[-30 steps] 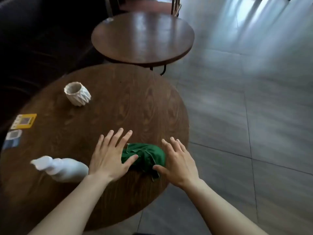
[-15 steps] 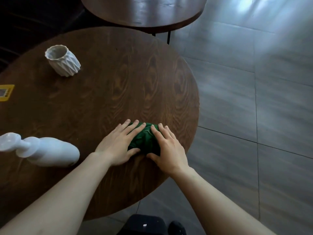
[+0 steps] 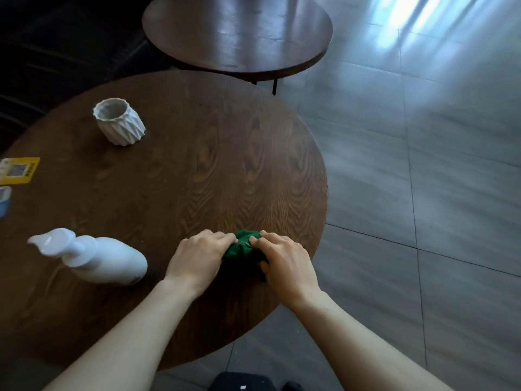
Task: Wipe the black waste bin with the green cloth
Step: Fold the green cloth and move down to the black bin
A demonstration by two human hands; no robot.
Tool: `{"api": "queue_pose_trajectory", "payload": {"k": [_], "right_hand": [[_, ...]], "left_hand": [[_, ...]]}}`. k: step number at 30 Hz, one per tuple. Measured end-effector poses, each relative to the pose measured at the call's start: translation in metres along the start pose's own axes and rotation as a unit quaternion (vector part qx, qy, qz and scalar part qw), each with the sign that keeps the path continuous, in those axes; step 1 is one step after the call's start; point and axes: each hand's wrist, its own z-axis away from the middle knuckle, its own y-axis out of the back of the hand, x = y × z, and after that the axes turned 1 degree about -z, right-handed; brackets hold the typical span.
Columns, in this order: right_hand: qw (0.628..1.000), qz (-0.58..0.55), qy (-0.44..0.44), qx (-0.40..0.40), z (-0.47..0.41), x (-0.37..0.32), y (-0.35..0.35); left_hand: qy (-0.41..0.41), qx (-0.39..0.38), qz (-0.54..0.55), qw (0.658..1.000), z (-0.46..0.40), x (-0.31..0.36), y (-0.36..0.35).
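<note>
Bunching at the counter's (image 3: 197, 142) right edge, the green cloth (image 3: 243, 247) is gripped by left hand (image 3: 197, 256) and right hand (image 3: 284, 263); the yellow card's (image 3: 18, 170) print is unreadable.

"What kind of place is this?"

"It looks like a café or a sitting room. There are two round wooden tables: a near table (image 3: 174, 176) and a far table (image 3: 236, 32)."

"What else?"

"A dark sofa (image 3: 50, 52) sits beside them. The floor (image 3: 423, 193) has big grey tiles. A yellow card (image 3: 18, 170) with a square code lies on the near table."
</note>
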Motion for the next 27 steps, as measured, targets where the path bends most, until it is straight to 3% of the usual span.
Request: {"api": "queue_pose_trajectory", "payload": {"k": [7,19,27], "right_hand": [[0.998,0.037,-0.005,0.052,0.015,-0.050,0.069],[0.978,0.075,-0.038,0.192,0.110,-0.187,0.215],[0.965,0.100,-0.025,0.243,0.182,-0.247,0.303]], "left_hand": [[0.015,0.057,0.013,0.998,0.024,0.010,0.075],[-0.066,0.170,-0.012,0.983,0.115,0.039,0.265],[-0.100,0.225,-0.030,0.969,0.179,0.080,0.362]]}}
